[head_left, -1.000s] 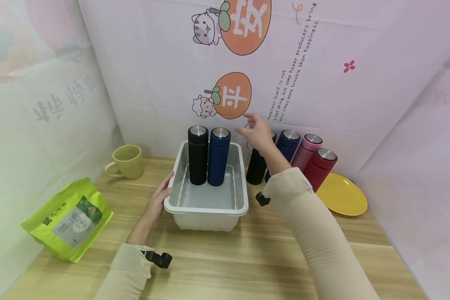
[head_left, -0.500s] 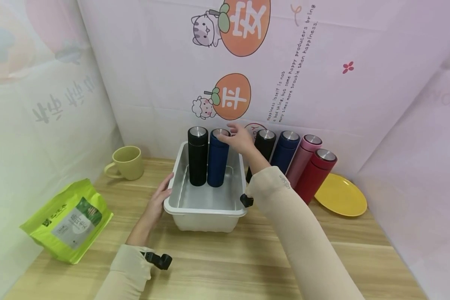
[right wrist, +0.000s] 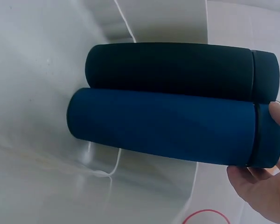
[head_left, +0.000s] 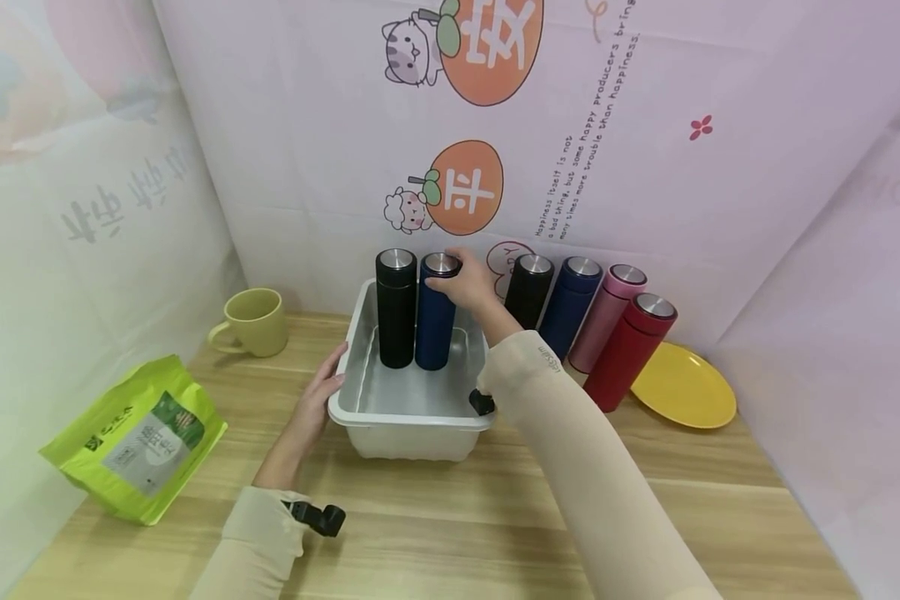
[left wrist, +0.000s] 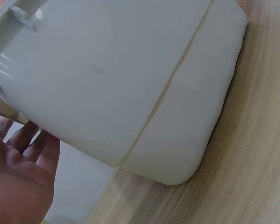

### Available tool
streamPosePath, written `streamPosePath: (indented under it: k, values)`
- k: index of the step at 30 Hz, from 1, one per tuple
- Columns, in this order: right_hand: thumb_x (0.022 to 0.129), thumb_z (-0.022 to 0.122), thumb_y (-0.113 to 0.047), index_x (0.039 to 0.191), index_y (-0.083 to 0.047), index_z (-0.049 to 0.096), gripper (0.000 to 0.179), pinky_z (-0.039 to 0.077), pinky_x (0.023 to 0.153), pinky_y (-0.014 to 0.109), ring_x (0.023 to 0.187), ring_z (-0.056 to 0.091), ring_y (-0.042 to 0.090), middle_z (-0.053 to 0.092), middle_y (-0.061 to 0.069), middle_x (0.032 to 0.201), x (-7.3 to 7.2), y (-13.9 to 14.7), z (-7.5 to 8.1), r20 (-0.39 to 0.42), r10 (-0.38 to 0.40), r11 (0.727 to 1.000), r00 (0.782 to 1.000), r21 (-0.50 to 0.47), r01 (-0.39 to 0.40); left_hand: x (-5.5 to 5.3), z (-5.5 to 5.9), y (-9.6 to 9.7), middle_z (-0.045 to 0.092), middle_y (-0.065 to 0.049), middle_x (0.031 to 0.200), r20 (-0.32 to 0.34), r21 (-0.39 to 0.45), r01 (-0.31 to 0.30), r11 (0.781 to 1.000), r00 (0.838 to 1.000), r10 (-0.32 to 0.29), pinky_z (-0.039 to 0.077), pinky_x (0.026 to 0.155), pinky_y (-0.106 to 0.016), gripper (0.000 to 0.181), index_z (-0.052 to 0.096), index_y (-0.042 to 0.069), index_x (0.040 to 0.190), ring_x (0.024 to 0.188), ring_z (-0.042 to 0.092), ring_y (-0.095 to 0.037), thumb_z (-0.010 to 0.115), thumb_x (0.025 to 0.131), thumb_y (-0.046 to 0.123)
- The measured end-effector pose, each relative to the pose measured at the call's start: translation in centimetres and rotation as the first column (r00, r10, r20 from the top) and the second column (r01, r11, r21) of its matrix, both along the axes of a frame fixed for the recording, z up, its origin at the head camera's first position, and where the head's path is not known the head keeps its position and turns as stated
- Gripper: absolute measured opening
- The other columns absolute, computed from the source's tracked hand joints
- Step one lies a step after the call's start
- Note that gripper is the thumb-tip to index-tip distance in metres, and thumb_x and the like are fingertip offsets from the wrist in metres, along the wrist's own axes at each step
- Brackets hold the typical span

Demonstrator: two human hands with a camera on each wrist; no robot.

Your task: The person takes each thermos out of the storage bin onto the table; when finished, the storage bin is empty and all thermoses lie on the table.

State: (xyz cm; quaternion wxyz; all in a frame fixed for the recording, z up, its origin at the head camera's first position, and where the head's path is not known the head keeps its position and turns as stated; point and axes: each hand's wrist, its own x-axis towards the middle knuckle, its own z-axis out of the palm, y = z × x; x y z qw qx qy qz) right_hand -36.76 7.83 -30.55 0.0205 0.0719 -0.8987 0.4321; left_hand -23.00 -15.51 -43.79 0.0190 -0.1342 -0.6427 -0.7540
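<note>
A blue thermos flask point(head_left: 434, 329) and a black thermos flask point(head_left: 397, 321) stand upright side by side in a pale grey plastic tub point(head_left: 412, 437). My right hand point(head_left: 471, 285) grips the blue flask by its cap; in the right wrist view the thumb and fingers point(right wrist: 242, 179) lie on opposite sides of that cap. At the tub's left side is my left hand point(head_left: 318, 396), its fingers against the outer wall near the rim. In the left wrist view this hand point(left wrist: 23, 170) has its fingers extended beside the wall, the tips partly hidden.
Right of the tub stand a second black flask point(head_left: 528, 292), a second blue flask point(head_left: 568, 304), a pink flask point(head_left: 607, 321) and a red flask point(head_left: 630, 350). Behind them lies a yellow plate point(head_left: 686, 387). On the left are a yellow mug point(head_left: 258, 325) and a green pouch point(head_left: 146, 442).
My right hand has moved left from above the row of flasks and taken hold of the blue flask's cap in the tub. My left hand stays at the tub's side.
</note>
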Motion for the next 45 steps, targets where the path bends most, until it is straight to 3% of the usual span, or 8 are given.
streamPosePath:
  k: [13, 24, 38, 45]
  values:
    - [0.085, 0.076, -0.029, 0.143, -0.016, 0.049, 0.065, 0.038, 0.103, 0.039, 0.123, 0.047, 0.023, 0.052, 0.006, 0.139, 0.4, -0.5, -0.1, -0.024, -0.082, 0.996, 0.996, -0.025, 0.081, -0.1, -0.2, -0.2, 0.005, -0.021, 0.16, -0.022, -0.002, 0.008, 1.0, 1.0, -0.008, 0.006, 0.113, -0.052, 0.055, 0.015, -0.005, 0.152, 0.144, 0.005, -0.035, 0.031, 0.101, 0.007]
    - [0.084, 0.077, -0.032, 0.141, -0.015, 0.052, 0.065, 0.039, 0.101, 0.04, 0.119, 0.048, 0.023, 0.054, 0.006, 0.136, 0.6, -0.4, 1.1, -0.07, -0.081, 0.996, 0.994, -0.043, 0.078, -0.1, -0.3, -0.1, 0.004, -0.02, 0.16, -0.028, 0.006, 0.008, 1.0, 1.0, -0.008, 0.006, 0.113, -0.052, 0.056, 0.014, -0.004, 0.153, 0.144, 0.006, -0.035, 0.029, 0.101, 0.006]
    - [0.084, 0.076, -0.032, 0.139, -0.016, 0.054, 0.061, 0.044, 0.094, 0.034, 0.116, 0.051, 0.019, 0.054, 0.002, 0.135, 3.4, 1.4, 7.0, -0.194, -0.046, 0.987, 0.98, -0.162, 0.014, -0.2, -0.4, -0.1, 0.005, -0.019, 0.16, -0.018, -0.004, 0.013, 1.0, 1.0, -0.013, 0.005, 0.114, -0.052, 0.055, 0.015, -0.003, 0.154, 0.144, 0.005, -0.034, 0.03, 0.102, 0.008]
    - [0.084, 0.075, -0.034, 0.142, -0.02, 0.051, 0.064, 0.043, 0.095, 0.038, 0.117, 0.05, 0.019, 0.05, 0.002, 0.138, 5.3, 3.8, 10.3, -0.189, -0.043, 0.98, 0.981, -0.201, 0.004, -0.1, -0.2, -0.1, 0.004, -0.02, 0.16, -0.008, -0.004, 0.011, 1.0, 1.0, -0.011, 0.005, 0.114, -0.051, 0.056, 0.014, -0.004, 0.153, 0.144, 0.004, -0.034, 0.03, 0.101, 0.008]
